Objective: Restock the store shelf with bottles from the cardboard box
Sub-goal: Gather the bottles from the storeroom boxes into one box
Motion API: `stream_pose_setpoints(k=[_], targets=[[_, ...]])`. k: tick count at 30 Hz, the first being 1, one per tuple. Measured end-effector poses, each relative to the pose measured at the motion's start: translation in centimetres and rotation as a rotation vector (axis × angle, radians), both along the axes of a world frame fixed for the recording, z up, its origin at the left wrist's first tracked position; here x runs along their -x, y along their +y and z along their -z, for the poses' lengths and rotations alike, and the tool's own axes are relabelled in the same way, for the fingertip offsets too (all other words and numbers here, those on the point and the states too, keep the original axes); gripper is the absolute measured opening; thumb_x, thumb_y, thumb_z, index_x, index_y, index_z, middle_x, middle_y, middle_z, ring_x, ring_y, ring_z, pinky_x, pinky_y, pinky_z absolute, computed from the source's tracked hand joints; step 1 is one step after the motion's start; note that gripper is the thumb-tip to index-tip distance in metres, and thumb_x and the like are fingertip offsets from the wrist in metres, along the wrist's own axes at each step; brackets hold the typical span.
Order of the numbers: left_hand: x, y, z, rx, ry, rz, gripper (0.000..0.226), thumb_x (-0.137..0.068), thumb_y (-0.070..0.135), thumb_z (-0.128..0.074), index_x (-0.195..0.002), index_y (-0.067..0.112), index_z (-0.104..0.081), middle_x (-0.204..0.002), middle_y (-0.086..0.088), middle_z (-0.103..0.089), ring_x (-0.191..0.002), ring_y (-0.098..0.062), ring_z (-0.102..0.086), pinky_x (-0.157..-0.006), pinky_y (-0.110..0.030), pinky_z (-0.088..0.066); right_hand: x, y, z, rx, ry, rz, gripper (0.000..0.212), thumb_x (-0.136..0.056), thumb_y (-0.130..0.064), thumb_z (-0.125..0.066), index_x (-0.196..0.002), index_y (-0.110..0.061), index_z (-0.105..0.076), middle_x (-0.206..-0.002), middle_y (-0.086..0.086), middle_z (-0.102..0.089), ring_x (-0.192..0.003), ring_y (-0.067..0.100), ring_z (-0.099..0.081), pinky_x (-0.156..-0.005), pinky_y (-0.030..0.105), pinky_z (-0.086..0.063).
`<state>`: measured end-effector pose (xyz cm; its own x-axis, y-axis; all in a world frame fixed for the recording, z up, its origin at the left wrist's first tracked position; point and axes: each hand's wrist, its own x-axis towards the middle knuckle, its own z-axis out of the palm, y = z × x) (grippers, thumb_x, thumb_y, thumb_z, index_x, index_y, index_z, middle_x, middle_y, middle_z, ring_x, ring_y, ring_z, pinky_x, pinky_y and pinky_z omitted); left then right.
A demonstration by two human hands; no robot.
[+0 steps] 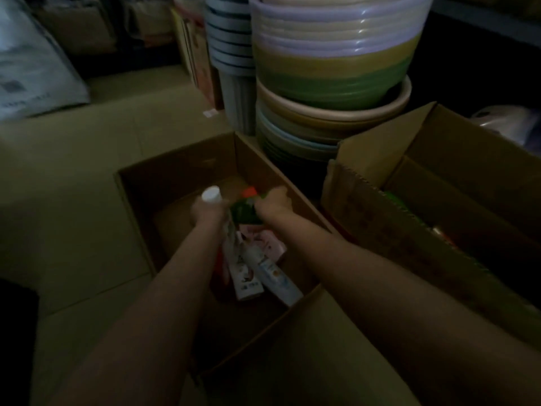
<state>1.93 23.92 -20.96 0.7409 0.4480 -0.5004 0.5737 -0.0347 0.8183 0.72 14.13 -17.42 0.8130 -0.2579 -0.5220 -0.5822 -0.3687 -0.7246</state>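
Your left hand (pixel 205 210) was clenched round a white-capped bottle (pixel 211 195); your right hand (pixel 273 200) gripped a green bottle (pixel 244 213) with an orange cap. Both grips sat at frame centre, inside the open box (pixel 175 171), above more bottles (pixel 257 265) lying there. Stacked basins (pixel 333 54) rose at upper right; a second box (pixel 409 200) stood right.

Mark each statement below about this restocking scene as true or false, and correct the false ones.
1. Both hands reach into the open cardboard box. True.
2. The left hand holds a bottle with a white cap. True.
3. The right hand is empty. False: it grips a green bottle with an orange-red cap.
4. Stacked plastic basins stand behind the box. True.
5. The box is empty apart from the held bottles. False: more packaged items lie inside.
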Motion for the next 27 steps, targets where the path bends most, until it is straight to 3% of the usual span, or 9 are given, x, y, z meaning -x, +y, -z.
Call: stream_pose_setpoints(k=[1, 3, 7, 12, 15, 18, 21, 25, 27], targets=[[0.3, 0.6, 1.1, 0.089, 0.067, -0.014, 0.063, -0.082, 0.009, -0.067, -0.138, 0.005, -0.038, -0.138, -0.018, -0.046, -0.126, -0.033, -0.045, -0.105, -0.042, -0.040, 0.7, -0.2, 0.7, -0.105, 0.108, 0.050, 0.058, -0.092, -0.015, -0.056, -0.140, -0.004, -0.026, -0.143, 0.017, -0.038, -0.126, 0.037, -0.045, -0.071, 0.025, -0.056], [0.2, 1.2, 2.0, 0.131, 0.145, 0.019, 0.067, -0.079, 0.005, -0.069, -0.138, 0.007, -0.038, -0.138, -0.019, -0.046, -0.125, -0.035, -0.046, -0.103, -0.047, -0.042, 1.5, -0.5, 1.8, -0.258, 0.222, -0.004, 0.055, -0.094, -0.018, -0.052, -0.142, -0.005, -0.028, -0.143, 0.018, -0.039, -0.126, 0.037, -0.047, -0.077, 0.034, -0.053], [-1.6, 0.4, 0.4, -0.033, 0.043, 0.168, 0.049, -0.088, 0.002, -0.056, -0.135, 0.010, -0.046, -0.136, -0.012, -0.048, -0.123, -0.030, -0.048, -0.097, -0.035, -0.043, 0.6, -0.9, 1.2, 0.031, 0.250, -0.295, 0.052, -0.095, -0.023, -0.051, -0.139, -0.003, -0.033, -0.137, 0.018, -0.043, -0.119, 0.034, -0.050, -0.093, 0.038, -0.050], [-4.0, -3.1, -5.2, -0.297, -0.252, 0.311, 0.034, -0.090, 0.010, -0.051, -0.123, 0.006, -0.056, -0.131, -0.012, -0.055, -0.123, -0.025, -0.048, -0.099, -0.029, -0.038, -2.8, -2.5, -4.7, 0.258, -0.111, -0.509, 0.032, -0.094, -0.012, -0.047, -0.124, -0.002, -0.052, -0.125, 0.018, -0.056, -0.109, 0.030, -0.057, -0.081, 0.033, -0.048], [-4.5, -7.0, -8.9, -0.299, -0.400, 0.380, 0.029, -0.093, 0.013, -0.048, -0.120, 0.008, -0.056, -0.126, -0.010, -0.058, -0.118, -0.024, -0.051, -0.093, -0.028, -0.039, -4.4, -5.8, -9.6, 0.346, -0.331, -0.504, 0.024, -0.090, -0.011, -0.049, -0.104, 0.002, -0.065, -0.099, 0.019, -0.066, -0.088, 0.027, -0.061, -0.075, 0.033, -0.052], [-4.2, -12.0, -11.4, -0.304, -0.542, 0.422, 0.024, -0.094, 0.012, -0.046, -0.116, 0.009, -0.056, -0.121, -0.007, -0.058, -0.113, -0.020, -0.052, -0.087, -0.024, -0.038, -5.0, -11.9, -13.0, 0.304, -0.370, -0.428, 0.017, -0.092, -0.006, -0.044, -0.086, -0.004, -0.060, -0.071, 0.008, -0.058, -0.071, 0.022, -0.058, -0.068, 0.029, -0.053], [-3.2, -17.4, -12.9, -0.387, -0.684, 0.559, 0.023, -0.091, 0.009, -0.048, -0.113, 0.009, -0.056, -0.120, -0.008, -0.056, -0.109, -0.018, -0.052, -0.086, -0.021, -0.037, -4.0, -19.3, -13.3, 0.394, -0.342, -0.333, 0.017, -0.093, -0.004, -0.044, -0.097, 0.000, -0.061, -0.076, 0.012, -0.060, -0.058, 0.014, -0.054, -0.059, 0.025, -0.052], [-2.3, -24.6, -12.9, -0.535, -0.838, 0.890, 0.025, -0.087, 0.009, -0.052, -0.112, 0.008, -0.056, -0.118, -0.013, -0.054, -0.110, -0.027, -0.052, -0.096, -0.038, -0.043, -0.6, -27.9, -9.6, 0.440, -0.101, -0.201, 0.012, -0.096, -0.011, -0.043, -0.094, -0.008, -0.055, -0.073, 0.006, -0.058, -0.056, 0.010, -0.052, -0.040, 0.016, -0.047], [-1.9, -27.7, -12.7, -0.612, -0.865, 1.054, 0.026, -0.089, 0.013, -0.052, -0.115, 0.012, -0.053, -0.120, -0.011, -0.052, -0.113, -0.028, -0.049, -0.097, -0.042, -0.042, 1.4, -30.8, -7.5, 0.489, -0.002, -0.176, 0.016, -0.095, -0.011, -0.044, -0.083, -0.007, -0.054, -0.079, 0.010, -0.059, -0.054, 0.012, -0.051, -0.036, 0.016, -0.046]])
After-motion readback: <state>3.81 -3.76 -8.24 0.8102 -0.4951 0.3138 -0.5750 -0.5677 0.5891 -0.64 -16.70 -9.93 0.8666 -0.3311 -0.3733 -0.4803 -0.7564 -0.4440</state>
